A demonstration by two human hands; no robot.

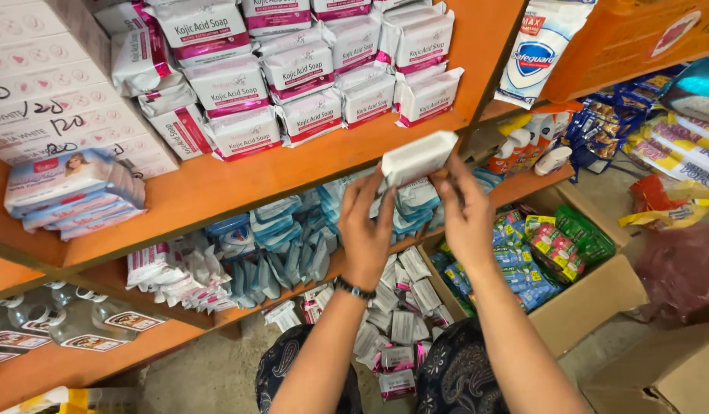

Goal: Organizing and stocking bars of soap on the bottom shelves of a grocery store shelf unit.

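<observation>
Patterned trousers point(454, 379) and both forearms fill the bottom of the view, above a heap of small soap packets point(397, 326) on the floor. Beside it stands a cardboard box point(592, 303) of coloured sachets. Both hands are raised together at the front edge of the orange shelf point(239, 184), the left hand point(366, 226) and right hand point(466, 215) gripping a white soap box point(417, 157) by its lower edge, just below the stacked white-and-pink soap boxes point(293, 73).
</observation>
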